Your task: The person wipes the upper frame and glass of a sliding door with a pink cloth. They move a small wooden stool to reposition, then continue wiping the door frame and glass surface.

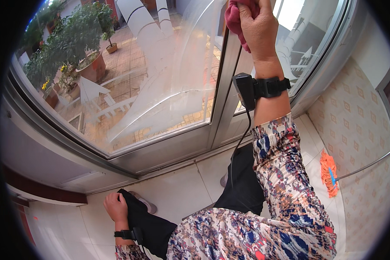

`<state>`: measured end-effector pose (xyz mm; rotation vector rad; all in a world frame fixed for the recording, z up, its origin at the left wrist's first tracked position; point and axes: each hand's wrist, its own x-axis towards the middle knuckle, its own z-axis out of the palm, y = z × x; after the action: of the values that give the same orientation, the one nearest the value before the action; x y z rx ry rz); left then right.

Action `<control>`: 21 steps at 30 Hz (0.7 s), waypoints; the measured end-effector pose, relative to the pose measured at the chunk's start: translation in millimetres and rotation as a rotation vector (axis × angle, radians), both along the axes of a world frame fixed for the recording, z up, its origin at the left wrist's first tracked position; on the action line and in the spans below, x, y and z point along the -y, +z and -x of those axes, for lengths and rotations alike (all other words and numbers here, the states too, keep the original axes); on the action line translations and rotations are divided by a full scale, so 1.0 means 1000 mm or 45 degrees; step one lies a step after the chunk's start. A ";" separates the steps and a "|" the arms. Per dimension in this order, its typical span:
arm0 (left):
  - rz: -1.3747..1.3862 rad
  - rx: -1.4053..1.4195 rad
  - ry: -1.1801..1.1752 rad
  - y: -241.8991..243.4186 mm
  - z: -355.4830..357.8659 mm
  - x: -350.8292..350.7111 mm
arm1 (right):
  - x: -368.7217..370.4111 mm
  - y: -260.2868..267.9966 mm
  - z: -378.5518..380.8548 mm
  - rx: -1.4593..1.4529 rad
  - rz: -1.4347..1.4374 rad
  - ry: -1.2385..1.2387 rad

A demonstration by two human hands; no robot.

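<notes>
My right hand (260, 31) is raised and grips a bunched pinkish-red cloth (234, 21). The cloth lies against or just in front of the upright metal frame (225, 76) between two glass panes. To the left, the large glass pane (169, 73) carries white cut-out decorations (92, 94) and curved, cloudy streaks. A second glass pane (299, 48) is partly covered by my right forearm. Low on the left, my left hand (115, 205) rests on my left knee, with its fingers curled and partly hidden. No object shows in it.
An orange mop head (329, 175) with a metal handle (367, 164) leans by the patterned wall (351, 110) at right. Pale floor tiles (178, 187) lie below the frame. Beyond the glass are potted plants (92, 66) on brick paving. A black cable (247, 130) trails from my right wrist strap.
</notes>
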<state>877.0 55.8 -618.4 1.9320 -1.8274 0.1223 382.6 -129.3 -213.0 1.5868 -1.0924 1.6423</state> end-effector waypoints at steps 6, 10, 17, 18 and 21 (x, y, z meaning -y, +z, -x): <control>-0.031 0.030 -0.007 0.002 0.000 0.001 | -0.005 -0.106 0.015 0.217 -0.294 0.016; -0.042 0.038 -0.023 0.005 -0.001 0.001 | -0.018 -0.180 0.015 0.408 -0.491 0.136; -0.008 0.046 -0.043 0.007 0.000 -0.002 | -0.028 -0.263 0.021 0.513 -0.734 -0.024; -0.010 0.049 -0.042 0.008 0.000 -0.002 | -0.030 -0.274 0.021 0.520 -0.803 -0.081; -0.026 0.055 -0.036 0.009 0.000 -0.003 | -0.037 -0.308 0.020 0.563 -0.853 -0.058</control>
<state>877.0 58.3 -609.3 1.9304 -1.8903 0.1380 362.4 -92.5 -520.9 1.5826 -2.0599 1.7438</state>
